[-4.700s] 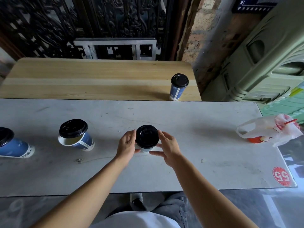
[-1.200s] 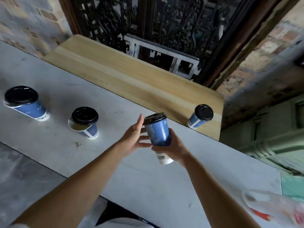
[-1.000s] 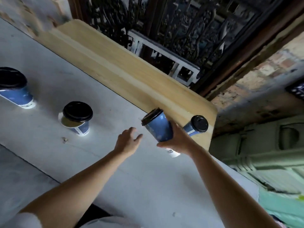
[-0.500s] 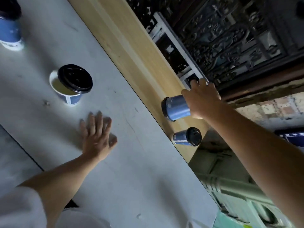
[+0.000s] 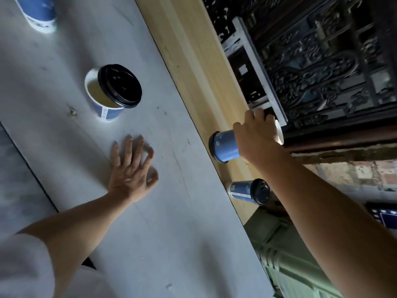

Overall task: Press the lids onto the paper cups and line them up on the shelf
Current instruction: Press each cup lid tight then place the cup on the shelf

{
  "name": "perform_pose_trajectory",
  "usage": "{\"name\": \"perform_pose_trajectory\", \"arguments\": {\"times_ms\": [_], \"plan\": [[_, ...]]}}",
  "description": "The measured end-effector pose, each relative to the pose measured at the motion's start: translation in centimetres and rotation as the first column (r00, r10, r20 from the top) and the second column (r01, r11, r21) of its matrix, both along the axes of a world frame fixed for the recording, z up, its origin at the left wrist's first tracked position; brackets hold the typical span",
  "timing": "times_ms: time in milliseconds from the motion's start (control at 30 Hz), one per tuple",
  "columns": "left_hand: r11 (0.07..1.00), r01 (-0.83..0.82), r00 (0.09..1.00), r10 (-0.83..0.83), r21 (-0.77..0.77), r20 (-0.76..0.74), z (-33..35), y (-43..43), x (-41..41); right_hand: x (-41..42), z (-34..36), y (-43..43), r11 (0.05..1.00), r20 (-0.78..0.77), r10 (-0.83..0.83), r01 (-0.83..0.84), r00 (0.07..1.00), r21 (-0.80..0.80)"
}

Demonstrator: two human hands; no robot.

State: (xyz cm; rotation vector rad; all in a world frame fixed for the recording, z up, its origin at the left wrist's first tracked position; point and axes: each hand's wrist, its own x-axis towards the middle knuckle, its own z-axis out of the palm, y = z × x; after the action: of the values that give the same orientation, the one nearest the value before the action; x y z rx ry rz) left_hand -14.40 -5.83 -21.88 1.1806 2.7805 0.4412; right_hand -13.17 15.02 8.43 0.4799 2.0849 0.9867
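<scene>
My right hand point(image 5: 256, 136) grips a blue paper cup with a black lid point(image 5: 224, 146) and holds it over the wooden shelf point(image 5: 193, 54). The view is strongly tilted, so I cannot tell whether the cup's base touches the wood. A second lidded blue cup point(image 5: 249, 192) stands on the shelf close by, nearer its end. My left hand point(image 5: 132, 168) lies flat and spread on the grey table point(image 5: 150, 233). Farther along the table stands a cup with a loose black lid point(image 5: 112, 91) sitting askew over its rim. Another blue cup point(image 5: 37, 11) is cut off at the top edge.
A dark ornate metal grille point(image 5: 322, 61) and a white frame point(image 5: 257, 67) rise right behind the shelf. A brick wall point(image 5: 354, 173) and a pale green moulded plastic object point(image 5: 290, 265) lie beyond the shelf's end.
My right hand lifted the lidded cup off the table and carried it over the shelf beside the standing cup. My left hand let go and settled flat on the table.
</scene>
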Motion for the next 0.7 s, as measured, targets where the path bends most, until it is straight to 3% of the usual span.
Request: {"name": "perform_pose_trajectory", "arguments": {"times_ms": [367, 700], "plan": [[1.000, 0.011, 1.000, -0.011, 0.020, 0.007, 0.2, -0.2, 0.1, 0.7, -1.2, -0.5, 0.995, 0.022, -0.091, 0.092, 0.996, -0.031], [1.000, 0.009, 1.000, -0.009, 0.020, 0.021, 0.7, -0.3, 0.0, -0.2, -1.3, -0.4, 0.998, 0.017, -0.066, 0.066, 0.998, -0.018]]}}
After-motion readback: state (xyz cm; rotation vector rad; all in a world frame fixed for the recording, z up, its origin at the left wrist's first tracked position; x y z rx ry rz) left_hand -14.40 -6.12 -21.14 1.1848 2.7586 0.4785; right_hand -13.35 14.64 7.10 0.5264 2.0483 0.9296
